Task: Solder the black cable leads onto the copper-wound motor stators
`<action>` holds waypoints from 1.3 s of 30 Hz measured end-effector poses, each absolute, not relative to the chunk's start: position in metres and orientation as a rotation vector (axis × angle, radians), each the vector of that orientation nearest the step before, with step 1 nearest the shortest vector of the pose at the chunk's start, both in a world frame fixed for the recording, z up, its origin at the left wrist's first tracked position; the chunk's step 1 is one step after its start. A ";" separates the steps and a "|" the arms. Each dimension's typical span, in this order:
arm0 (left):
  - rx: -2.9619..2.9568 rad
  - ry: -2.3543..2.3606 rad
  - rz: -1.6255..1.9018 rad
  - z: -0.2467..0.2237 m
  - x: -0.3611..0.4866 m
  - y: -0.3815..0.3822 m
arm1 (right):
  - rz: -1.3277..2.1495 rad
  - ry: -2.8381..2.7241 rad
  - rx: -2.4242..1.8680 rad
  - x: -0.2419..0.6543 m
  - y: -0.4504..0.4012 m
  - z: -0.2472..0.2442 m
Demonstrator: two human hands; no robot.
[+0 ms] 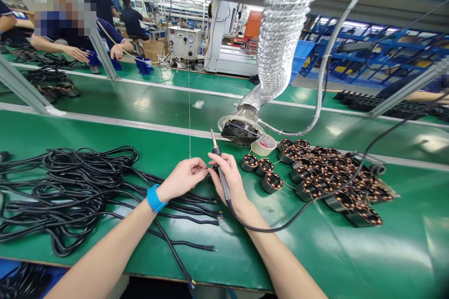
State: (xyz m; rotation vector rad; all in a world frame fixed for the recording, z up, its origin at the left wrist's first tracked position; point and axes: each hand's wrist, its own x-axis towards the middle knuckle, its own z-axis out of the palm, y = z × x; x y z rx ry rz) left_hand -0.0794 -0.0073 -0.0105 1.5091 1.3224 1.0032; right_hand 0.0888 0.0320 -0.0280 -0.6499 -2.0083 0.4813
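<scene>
My right hand (229,180) holds a soldering iron (221,178) between thumb and fingers, its metal tip pointing up and away. My left hand (183,178), with a blue band on the wrist, is closed in a pinch on a thin wire end, and its fingertips nearly meet those of my right hand. Black cables (84,175) lie in a tangled pile at the left, several stripped ends reaching under my hands. To the right, copper-wound stator cores (322,173) stand grouped on the green bench; a few (271,182) sit nearer my right hand.
A fume extractor (242,131) on a silver duct (280,23) hangs just beyond my hands, above a small round bowl (264,145). The iron's cord loops across the right side. A person's hands (77,53) are across the bench.
</scene>
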 end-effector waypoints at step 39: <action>0.957 1.251 1.058 -0.013 -0.071 -0.006 | 0.443 -1.855 -0.744 0.099 0.023 -0.026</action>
